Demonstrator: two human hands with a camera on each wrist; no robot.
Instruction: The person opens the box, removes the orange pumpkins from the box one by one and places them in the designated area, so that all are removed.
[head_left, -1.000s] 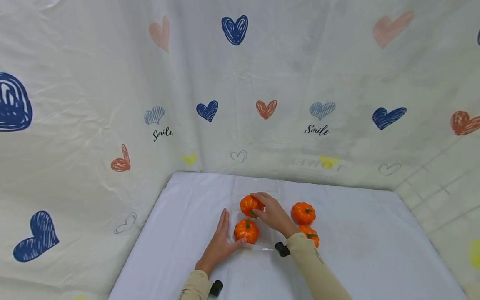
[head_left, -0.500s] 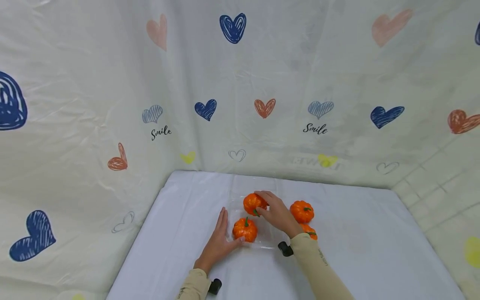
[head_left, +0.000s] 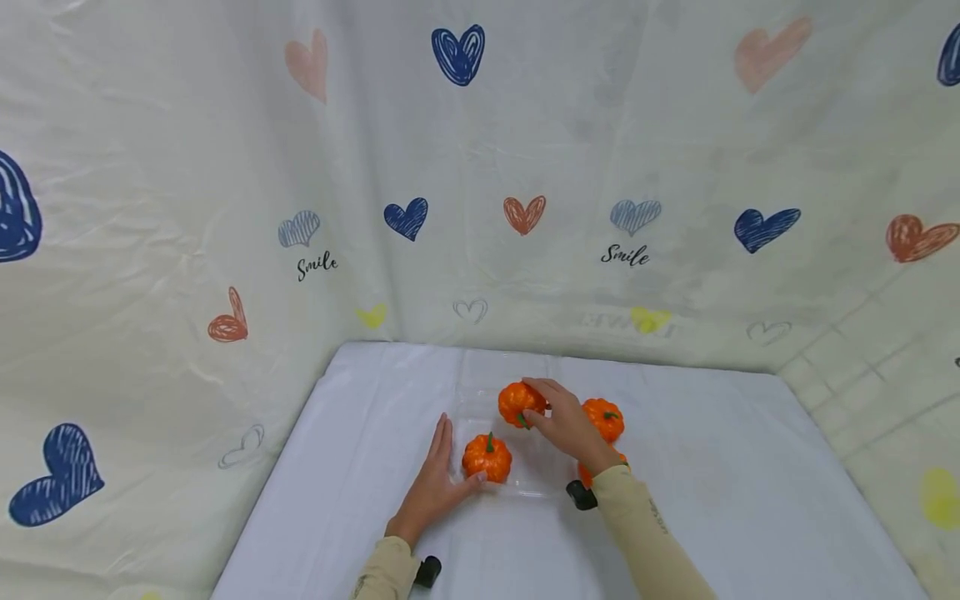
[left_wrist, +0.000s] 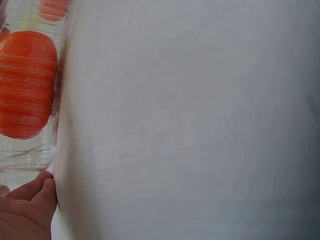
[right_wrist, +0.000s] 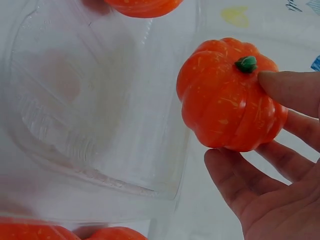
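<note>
My right hand (head_left: 566, 425) holds a small orange toy pumpkin (head_left: 519, 405) with a green stem, thumb beside the stem and fingers around its side. It is over the clear plastic box (head_left: 536, 468); in the right wrist view this pumpkin (right_wrist: 230, 100) shows fully near the box edge (right_wrist: 182, 165). Another pumpkin (head_left: 487, 461) sits in the box's near left part. My left hand (head_left: 429, 496) lies along the box's left side, fingers straight, thumb at the front edge. The left wrist view shows a pumpkin (left_wrist: 27, 85) through the ribbed wall.
Right of the box, two more orange pumpkins rest on the white tablecloth (head_left: 720, 467): one farther back (head_left: 603, 418), one nearer (head_left: 589, 473) partly hidden by my right wrist. A clear flap (head_left: 502, 367) extends behind the box. A heart-printed curtain (head_left: 555, 150) hangs behind the table.
My right hand has moved to the right with the pumpkin, away from the one in the box. The left hand stays at the box's left side. The head view has shifted slightly.
</note>
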